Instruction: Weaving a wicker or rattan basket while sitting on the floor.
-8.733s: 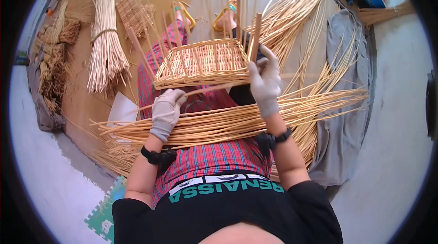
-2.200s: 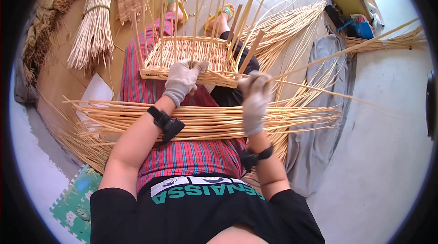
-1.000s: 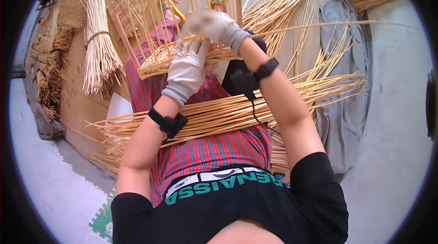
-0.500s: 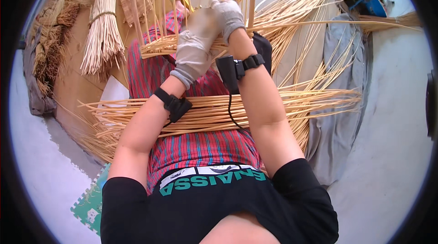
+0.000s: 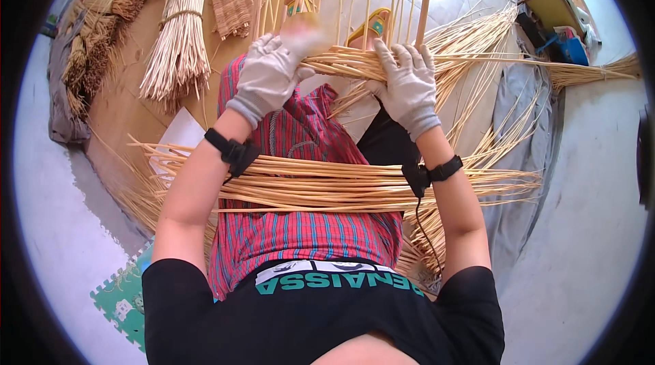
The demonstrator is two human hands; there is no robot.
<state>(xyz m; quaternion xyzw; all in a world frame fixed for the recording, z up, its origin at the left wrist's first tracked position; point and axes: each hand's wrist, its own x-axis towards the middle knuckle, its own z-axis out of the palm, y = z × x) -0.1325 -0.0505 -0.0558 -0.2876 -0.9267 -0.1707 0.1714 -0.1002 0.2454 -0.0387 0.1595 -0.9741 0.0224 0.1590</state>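
Note:
My left hand [image 5: 269,71], in a pale glove, grips the left part of the partly woven wicker basket [image 5: 338,58]; some fingertips are blurred. My right hand [image 5: 408,89], gloved too, has its bent fingers over the basket's right end, with the thumb below. Long thin stakes rise from the rim, along with thicker wooden sticks [image 5: 423,13]. A long weaver [image 5: 518,61] trails off to the right. Beneath both hands a loose bundle of canes [image 5: 321,184] lies across the plaid cloth [image 5: 307,235] on my lap.
A tied cane bundle [image 5: 181,44] and woven mat [image 5: 232,0] lie ahead left, near dried stalks [image 5: 95,58]. Loose canes [image 5: 477,37] spread rightward over grey cloth [image 5: 512,133]. A blue container [image 5: 570,48] sits far right. Sandaled feet [image 5: 372,27] are beyond the basket.
My hands have separated: the right has moved from the middle down and right to the basket's right end, the left leftward. The basket and sticks have shifted right in the picture.

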